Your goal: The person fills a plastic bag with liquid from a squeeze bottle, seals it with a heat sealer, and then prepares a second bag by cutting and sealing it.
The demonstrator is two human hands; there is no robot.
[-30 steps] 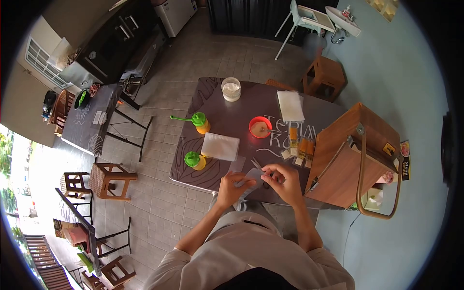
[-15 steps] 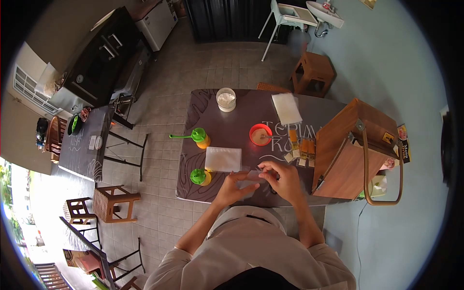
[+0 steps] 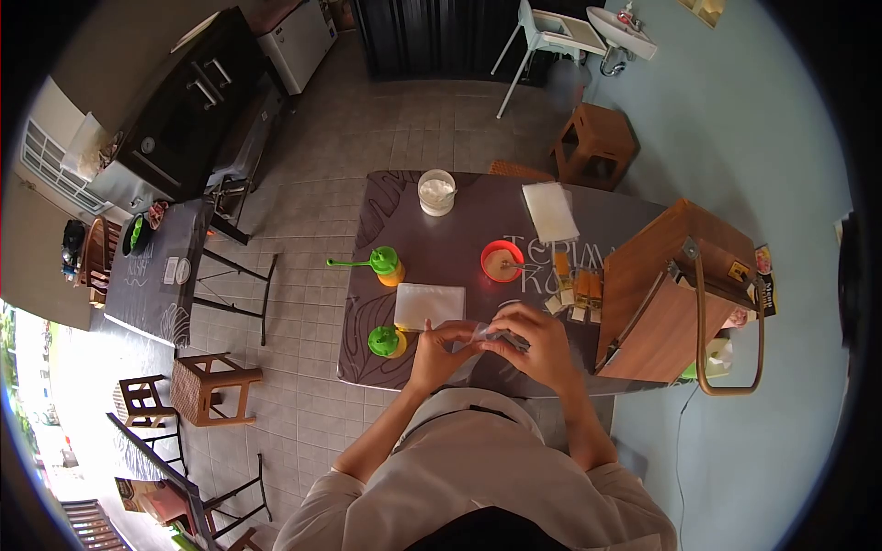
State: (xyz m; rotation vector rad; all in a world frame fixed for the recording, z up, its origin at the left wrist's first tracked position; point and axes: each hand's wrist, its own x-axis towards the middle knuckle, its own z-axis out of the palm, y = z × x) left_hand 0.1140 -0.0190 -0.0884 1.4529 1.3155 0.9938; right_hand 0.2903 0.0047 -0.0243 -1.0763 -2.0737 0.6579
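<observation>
Both hands meet over the near edge of the dark table, holding a small piece of clear plastic film between their fingertips. My left hand pinches it from the left, beside a stack of whitish translucent sheets. My right hand has its fingers bent and pinched on the right side of the film. Beyond the hands stands a red bowl with a beige mixture and a spoon in it. Small packets with orange and pale parts lie right of the bowl.
Two green-topped squeeze bottles with yellow contents stand at the table's left. A jar of white stuff and another pale sheet stack sit at the far side. A wooden box with a handle occupies the right end.
My hands have drawn closer together, and the film between them looks more bunched up. My right fingers have curled in more. The view has shifted slightly.
</observation>
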